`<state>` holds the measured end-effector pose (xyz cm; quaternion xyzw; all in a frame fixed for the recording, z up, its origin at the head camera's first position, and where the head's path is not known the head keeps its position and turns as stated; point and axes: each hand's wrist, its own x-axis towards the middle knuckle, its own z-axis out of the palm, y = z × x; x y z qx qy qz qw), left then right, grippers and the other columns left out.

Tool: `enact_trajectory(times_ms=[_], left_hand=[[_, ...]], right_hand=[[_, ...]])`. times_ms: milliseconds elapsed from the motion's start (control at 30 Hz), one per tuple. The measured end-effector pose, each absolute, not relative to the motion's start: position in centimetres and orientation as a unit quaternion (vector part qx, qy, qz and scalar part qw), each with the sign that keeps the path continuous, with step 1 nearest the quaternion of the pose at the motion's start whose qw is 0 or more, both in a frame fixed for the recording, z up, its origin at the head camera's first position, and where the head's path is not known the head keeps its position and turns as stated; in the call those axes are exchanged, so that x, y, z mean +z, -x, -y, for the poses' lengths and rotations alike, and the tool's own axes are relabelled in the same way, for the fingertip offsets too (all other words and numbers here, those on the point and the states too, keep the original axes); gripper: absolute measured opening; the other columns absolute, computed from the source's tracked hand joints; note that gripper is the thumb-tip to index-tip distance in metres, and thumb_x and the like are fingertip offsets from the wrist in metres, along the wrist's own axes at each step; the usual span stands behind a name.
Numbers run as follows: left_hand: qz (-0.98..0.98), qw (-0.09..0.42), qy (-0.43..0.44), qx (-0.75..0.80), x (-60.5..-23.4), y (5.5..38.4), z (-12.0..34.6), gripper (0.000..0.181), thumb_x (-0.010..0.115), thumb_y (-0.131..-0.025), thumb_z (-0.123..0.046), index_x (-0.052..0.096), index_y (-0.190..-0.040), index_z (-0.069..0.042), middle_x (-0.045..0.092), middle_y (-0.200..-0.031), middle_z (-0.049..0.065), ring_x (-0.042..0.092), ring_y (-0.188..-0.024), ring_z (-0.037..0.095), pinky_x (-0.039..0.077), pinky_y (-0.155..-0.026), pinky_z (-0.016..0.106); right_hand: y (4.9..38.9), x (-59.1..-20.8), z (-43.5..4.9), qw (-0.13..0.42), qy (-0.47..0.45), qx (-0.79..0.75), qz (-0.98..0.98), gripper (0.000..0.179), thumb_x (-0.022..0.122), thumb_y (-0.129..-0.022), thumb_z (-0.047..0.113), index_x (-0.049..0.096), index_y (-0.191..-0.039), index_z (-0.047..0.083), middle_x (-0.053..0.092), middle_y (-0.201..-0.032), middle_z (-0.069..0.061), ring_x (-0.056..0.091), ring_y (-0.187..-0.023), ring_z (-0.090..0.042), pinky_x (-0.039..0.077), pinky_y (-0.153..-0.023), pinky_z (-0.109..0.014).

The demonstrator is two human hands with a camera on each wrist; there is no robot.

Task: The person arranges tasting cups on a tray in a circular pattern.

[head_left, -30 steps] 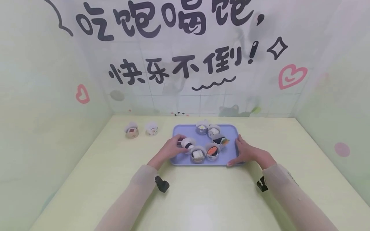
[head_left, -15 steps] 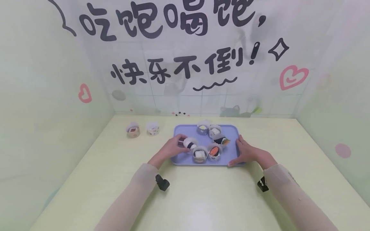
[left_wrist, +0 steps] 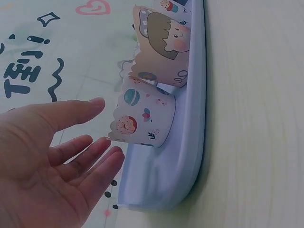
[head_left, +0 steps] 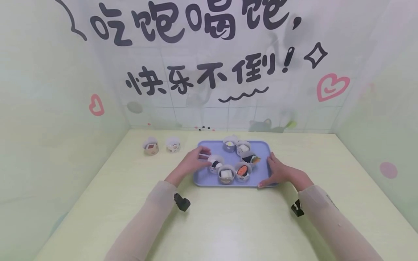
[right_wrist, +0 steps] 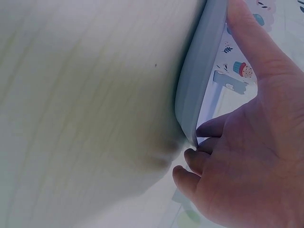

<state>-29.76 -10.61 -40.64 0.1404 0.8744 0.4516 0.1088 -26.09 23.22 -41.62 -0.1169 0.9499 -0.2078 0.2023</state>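
Observation:
On a light blue tray (head_left: pixel 254 180) stand several small paper cups of sushi pieces. My left hand (head_left: pixel 192 163) is at the tray's left side, beside a white cup (head_left: pixel 215 167) whose sushi has a black band. In the left wrist view, thumb and fingers are spread apart next to that printed cup (left_wrist: pixel 147 113), holding nothing. My right hand (head_left: pixel 281 172) grips the tray's front right corner; the right wrist view has its thumb along one rim and its fingers (right_wrist: pixel 209 128) bent at the end rim. Also on the tray are a cup with orange-topped sushi (head_left: pixel 242 172) and a cup with white sushi (head_left: pixel 226 175).
Left of the tray, a brown cup (head_left: pixel 151 147) and a white cup (head_left: pixel 173 145) stand on the pale wooden table (head_left: pixel 222 224). Toward the tray's back are a grey cup (head_left: pixel 230 145) and a dark cone-shaped roll (head_left: pixel 249 158). Printed curtains surround the table.
My left hand has let go of the white cup with the black-banded sushi and drawn slightly back to the left, its fingers spreading. The right hand stays at the tray's corner.

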Motion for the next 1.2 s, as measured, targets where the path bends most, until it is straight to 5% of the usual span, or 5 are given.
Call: enact_trajectory(times_ms=[767, 1200], left_hand=[[-0.883, 0.025, -0.107, 0.457, -37.3, 33.1, 15.6, 0.059, 0.069, -0.093, -0.021, 0.044, -0.144, -0.002, 0.054, -0.145, 0.018, 0.053, -0.134, 0.037, 0.049, -0.109, 0.048], [-0.877, -0.056, -0.025, 0.477, -38.3, 34.4, 18.8, 0.060, 0.068, -0.094, -0.020, 0.043, -0.145, -0.002, 0.046, -0.152, 0.018, 0.041, -0.143, 0.036, 0.035, -0.120, 0.047]], right_hand=[[26.3, -41.7, -23.5, 0.200, 0.125, -0.206, -0.950, 0.135, 0.082, -0.073, 0.057, 0.003, -0.149, -0.021, -0.012, -0.156, -0.043, -0.002, -0.148, -0.056, 0.013, -0.123, -0.063], [26.4, -41.9, -23.6, 0.200, 0.124, -0.212, -0.948, 0.136, 0.083, -0.073, 0.057, 0.002, -0.150, -0.020, -0.012, -0.157, -0.042, -0.002, -0.148, -0.056, 0.012, -0.122, -0.063]])
